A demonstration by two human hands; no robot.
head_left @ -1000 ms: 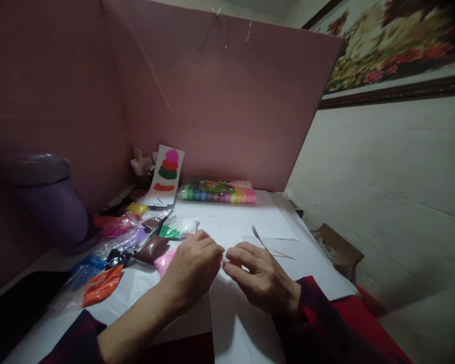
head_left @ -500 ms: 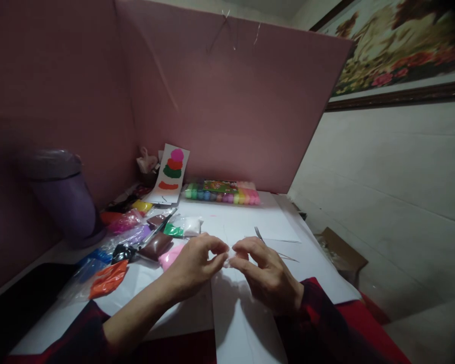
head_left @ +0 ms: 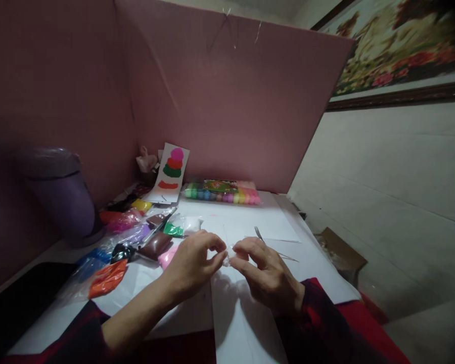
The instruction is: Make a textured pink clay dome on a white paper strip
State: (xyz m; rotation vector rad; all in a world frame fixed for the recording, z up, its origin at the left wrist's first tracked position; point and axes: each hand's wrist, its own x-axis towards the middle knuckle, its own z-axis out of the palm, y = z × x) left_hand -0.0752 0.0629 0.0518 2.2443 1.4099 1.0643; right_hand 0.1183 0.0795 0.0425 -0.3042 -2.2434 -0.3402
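Above the white paper, my left hand (head_left: pixel 197 258) pinches a small white piece (head_left: pixel 227 259) between thumb and fingertips. Facing it, my right hand (head_left: pixel 267 273) has its thumb and index finger closed on the other side of the same piece. The piece is tiny, and its shape is hard to make out. A pink clay packet (head_left: pixel 167 257) lies just left of my left hand. Behind my right hand rest a fork (head_left: pixel 258 233) and a thin metal tool (head_left: pixel 288 257).
Colourful clay packets, among them an orange one (head_left: pixel 108 279) and a brown one (head_left: pixel 157 245), spread over the left side. A tray of coloured clay (head_left: pixel 222 193), a painted card (head_left: pixel 170 174) and a purple tumbler (head_left: pixel 66 202) stand farther back.
My left hand has shifted very slightly left, so the fingertips are a little farther apart. My right hand is almost unmoved.
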